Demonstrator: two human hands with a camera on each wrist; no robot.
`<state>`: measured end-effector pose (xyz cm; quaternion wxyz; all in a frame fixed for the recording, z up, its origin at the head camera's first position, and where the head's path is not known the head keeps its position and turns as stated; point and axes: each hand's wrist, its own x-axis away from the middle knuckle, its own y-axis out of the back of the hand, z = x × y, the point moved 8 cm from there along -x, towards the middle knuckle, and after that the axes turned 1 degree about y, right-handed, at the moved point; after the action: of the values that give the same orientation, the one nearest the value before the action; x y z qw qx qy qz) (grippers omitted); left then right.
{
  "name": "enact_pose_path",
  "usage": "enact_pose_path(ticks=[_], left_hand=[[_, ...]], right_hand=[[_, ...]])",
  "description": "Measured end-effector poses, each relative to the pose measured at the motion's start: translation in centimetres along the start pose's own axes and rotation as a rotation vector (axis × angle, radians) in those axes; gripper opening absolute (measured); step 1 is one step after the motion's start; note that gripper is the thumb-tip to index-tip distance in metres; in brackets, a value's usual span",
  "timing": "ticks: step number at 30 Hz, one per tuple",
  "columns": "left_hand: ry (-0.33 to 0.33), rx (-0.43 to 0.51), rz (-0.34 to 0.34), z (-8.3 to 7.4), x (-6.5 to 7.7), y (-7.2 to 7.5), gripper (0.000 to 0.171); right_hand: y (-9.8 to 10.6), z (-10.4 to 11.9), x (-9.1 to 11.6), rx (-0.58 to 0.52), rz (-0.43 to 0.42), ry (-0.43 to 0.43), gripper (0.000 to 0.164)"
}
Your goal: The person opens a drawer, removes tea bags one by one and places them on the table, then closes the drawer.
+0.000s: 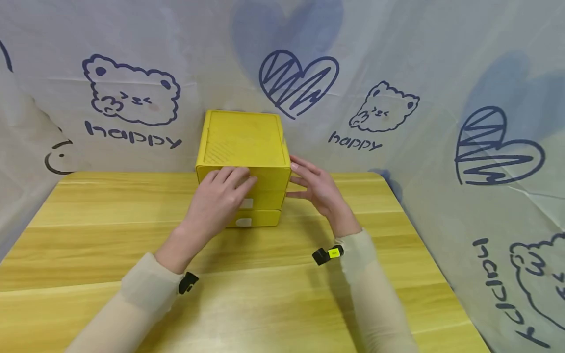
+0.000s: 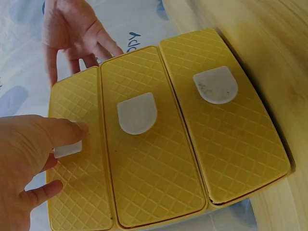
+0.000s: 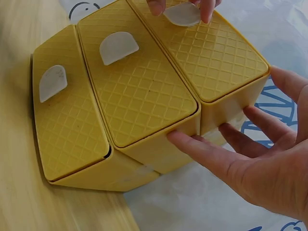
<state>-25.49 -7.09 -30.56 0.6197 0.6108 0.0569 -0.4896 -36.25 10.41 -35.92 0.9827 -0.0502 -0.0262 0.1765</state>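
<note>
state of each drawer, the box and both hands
Yellow plastic three-drawer box: upright on wood-grain table
Yellow diamond-patterned top drawer: looks shut
Matching middle drawer: looks shut
Matching bottom drawer: looks shut, thin corner gap
Bare left hand: thumb and finger flanking the top drawer's white tab
Right hand: fingers spread, tips on box's side

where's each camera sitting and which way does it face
Head: on the head, facing forward and down at the yellow drawer unit; left hand, right hand and sleeves show.
Left wrist: worn there, facing the drawer fronts; left hand nearest, right hand beyond.
Right wrist: worn there, facing fronts and right side; right hand nearest, left fingers beyond.
Wrist views share three white tabs.
</note>
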Motion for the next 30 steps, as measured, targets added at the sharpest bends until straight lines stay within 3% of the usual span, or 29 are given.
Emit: enact_pose_path(ticks=[14,30], left_hand=[[-0.017,0.110,-0.065,-0.30,-0.16,-0.39,0.028],[-0.039,0.100,-0.089,-0.31,0.00,-0.84,0.025]], right_hand=[[-0.01,-0.04,-0.18,-0.043,0.029,-0.025,0.058],[-0.12,-0.09,-0.15,-0.031,0.021,-0.013,0.055]])
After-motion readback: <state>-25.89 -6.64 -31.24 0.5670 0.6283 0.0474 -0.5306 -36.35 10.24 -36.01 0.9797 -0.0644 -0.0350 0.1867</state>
